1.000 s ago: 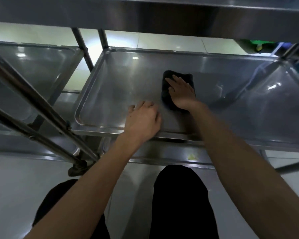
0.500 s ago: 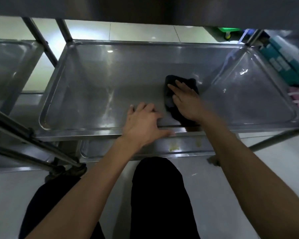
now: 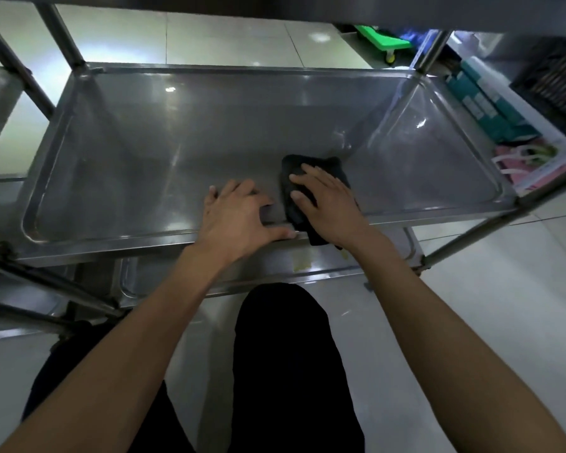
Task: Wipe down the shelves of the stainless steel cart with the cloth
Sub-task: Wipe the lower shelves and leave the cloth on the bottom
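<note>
Cart shelf: a stainless steel tray with a raised rim, seen from above; it spans most of the view, with upright posts at its far-left and far-right corners.
Cloth: dark, bunched flat on the shelf floor, near the front rim and right of centre; its near end hangs over the front rim.
Right hand: lies palm-down on the cloth, fingers stretched out and slightly spread toward the far-left; it presses the cloth flat rather than gripping it, and covers its middle and right part.
Left hand: open, bare, holds nothing; its fingers rest curled on the shelf floor just left of the cloth, and the thumb lies along the front rim, pointing right toward the cloth.
Gap between hands: narrow; the left thumb tip comes just beside the cloth's near-left edge, and I cannot tell whether it touches.
Lower shelf: another steel tray shows below the front rim, with a small yellowish mark on it.
Legs: in dark trousers, at the near edge of the view, above a pale tiled floor.
Far right: a green wheeled dolly on the floor and stacked teal boxes beside the cart.
</note>
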A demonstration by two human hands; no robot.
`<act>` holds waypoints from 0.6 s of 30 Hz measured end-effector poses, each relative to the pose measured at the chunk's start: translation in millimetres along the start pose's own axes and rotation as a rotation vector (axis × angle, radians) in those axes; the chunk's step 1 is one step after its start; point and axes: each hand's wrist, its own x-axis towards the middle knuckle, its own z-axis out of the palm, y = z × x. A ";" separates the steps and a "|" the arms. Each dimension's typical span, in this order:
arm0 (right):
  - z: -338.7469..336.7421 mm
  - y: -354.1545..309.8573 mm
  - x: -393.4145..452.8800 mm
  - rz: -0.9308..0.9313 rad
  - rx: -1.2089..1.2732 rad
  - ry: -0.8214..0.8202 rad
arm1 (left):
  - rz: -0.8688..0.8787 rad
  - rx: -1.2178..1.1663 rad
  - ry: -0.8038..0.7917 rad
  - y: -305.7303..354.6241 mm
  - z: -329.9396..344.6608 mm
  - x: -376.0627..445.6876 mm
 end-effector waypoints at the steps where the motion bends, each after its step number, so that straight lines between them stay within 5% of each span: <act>1: 1.2 -0.6 0.9 0.001 0.007 0.038 | 0.007 0.013 -0.007 1.0 -0.3 1.6; 8: -0.1 24.5 -2.1 -0.038 -0.089 0.078 | 0.061 0.037 -0.034 25.6 -1.0 11.0; 18: -56.9 146.4 -2.3 0.149 -0.077 0.100 | 0.176 -0.018 -0.035 141.3 30.8 57.7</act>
